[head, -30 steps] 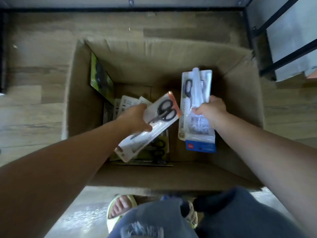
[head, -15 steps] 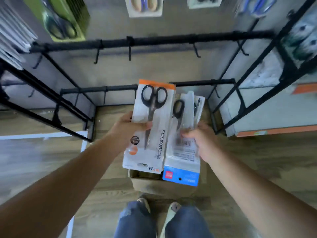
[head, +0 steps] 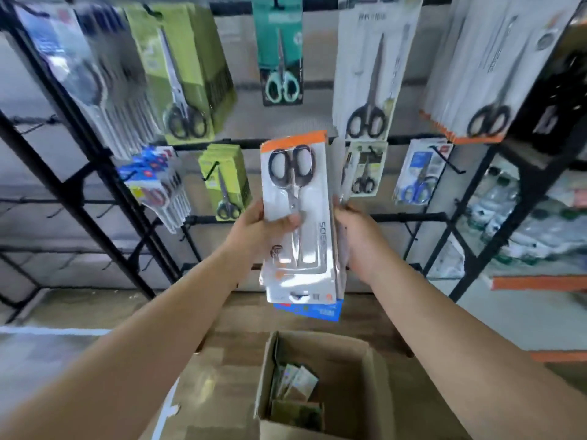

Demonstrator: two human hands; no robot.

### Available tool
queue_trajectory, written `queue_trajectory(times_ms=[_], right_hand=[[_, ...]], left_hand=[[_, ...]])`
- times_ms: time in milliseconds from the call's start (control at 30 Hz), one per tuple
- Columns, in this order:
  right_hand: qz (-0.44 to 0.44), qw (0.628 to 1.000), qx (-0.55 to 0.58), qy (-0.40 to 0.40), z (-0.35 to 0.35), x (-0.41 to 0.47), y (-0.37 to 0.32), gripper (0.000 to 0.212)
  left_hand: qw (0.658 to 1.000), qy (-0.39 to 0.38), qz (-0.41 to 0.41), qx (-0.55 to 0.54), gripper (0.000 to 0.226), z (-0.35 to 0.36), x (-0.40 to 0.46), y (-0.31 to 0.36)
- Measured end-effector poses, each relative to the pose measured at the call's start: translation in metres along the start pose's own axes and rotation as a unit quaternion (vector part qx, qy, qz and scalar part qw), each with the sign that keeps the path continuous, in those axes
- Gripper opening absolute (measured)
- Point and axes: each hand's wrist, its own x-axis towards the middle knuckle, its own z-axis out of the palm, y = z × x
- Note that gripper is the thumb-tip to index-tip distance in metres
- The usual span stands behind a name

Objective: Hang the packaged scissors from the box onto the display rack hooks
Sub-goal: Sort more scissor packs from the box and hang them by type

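Facing the display rack (head: 413, 217), rows of hooks above and beyond the fingertips, most carrying hung packs. Cardboard box (head: 374, 392) open on the floor below the wrists, more packs inside. Stack of packaged scissors (head: 298, 223) upright between both palms: orange-topped pack in front, blue-edged pack (head: 313, 311) behind. Left hand (head: 257, 230) grips the stack's left edge, thumb across the front. Right hand (head: 362, 239) clasps the right edge, fingers behind and hidden.

Step, as judged: carrying to the rack. Next calls for separating one pack and finding a matching hook.

Half a second ago the packs sat side by side, lower; now stacked and raised.
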Motion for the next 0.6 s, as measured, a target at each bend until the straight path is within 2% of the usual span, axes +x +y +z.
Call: queue_trajectory(times_ms=[67, 100, 133, 233, 267, 367, 500, 600], right_hand=[[0.02, 0.999, -0.043, -0.016, 0.011, -0.007, -0.012, 0.057], [0.01, 0.998, -0.044, -0.035, 0.016, -0.008, -0.017, 0.068], [-0.013, 0.997, -0.049, -0.052, 0.022, -0.011, -0.021, 0.069], [-0.087, 0.99, -0.099, -0.042, 0.031, -0.019, -0.035, 0.035], [-0.094, 0.988, -0.108, -0.05, 0.031, -0.02, -0.038, 0.033], [-0.072, 0.99, -0.09, -0.077, 0.035, -0.022, -0.05, 0.058], [-0.054, 0.996, 0.017, -0.061, 0.044, -0.019, -0.062, 0.046], [-0.057, 0.997, 0.032, 0.033, 0.05, -0.015, -0.062, 0.045]], left_hand=[[1.0, -0.014, -0.007, -0.012, 0.018, 0.0, -0.005, 0.008], [1.0, -0.018, -0.013, -0.014, 0.021, 0.0, -0.008, 0.01], [1.0, -0.019, -0.015, -0.02, 0.03, 0.0, -0.01, 0.011], [0.999, -0.019, 0.018, -0.041, 0.058, -0.005, -0.01, 0.02], [0.999, -0.032, 0.034, -0.028, 0.061, -0.009, -0.008, 0.026], [0.99, -0.09, 0.075, 0.077, 0.061, -0.027, -0.001, 0.046], [0.971, -0.172, 0.075, 0.149, 0.076, -0.038, 0.003, 0.056], [0.969, -0.15, 0.043, 0.191, 0.083, -0.043, 0.006, 0.048]])
